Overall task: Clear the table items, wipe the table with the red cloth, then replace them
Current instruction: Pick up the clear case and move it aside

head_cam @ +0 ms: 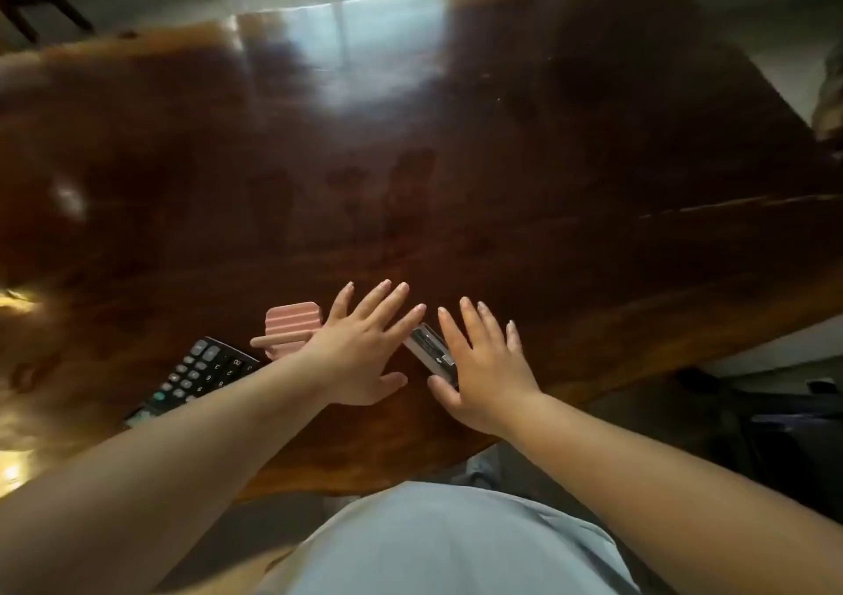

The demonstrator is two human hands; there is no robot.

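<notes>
Small silver metal case point(428, 348), lower centre: probably rigid, light, slick; pinch its long sides. Left hand point(360, 357) and right hand point(484, 366) flank it, each grip splayed, clasping nothing.

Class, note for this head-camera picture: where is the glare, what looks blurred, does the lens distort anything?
Head view: white glare streaks the far middle of the table; warm light pools at its left edge; its edges bow from the wide lens; calculator keys look soft.

A: How is the table point(456, 161) looking?
B: It's shining: dark polished wood, glaring with reflected light. The calculator point(200, 373) is showing matt black plastic, the pink stand point(289, 327) is looking ribbed and matt, and the small case point(429, 348) is gleaming like metal.
</notes>
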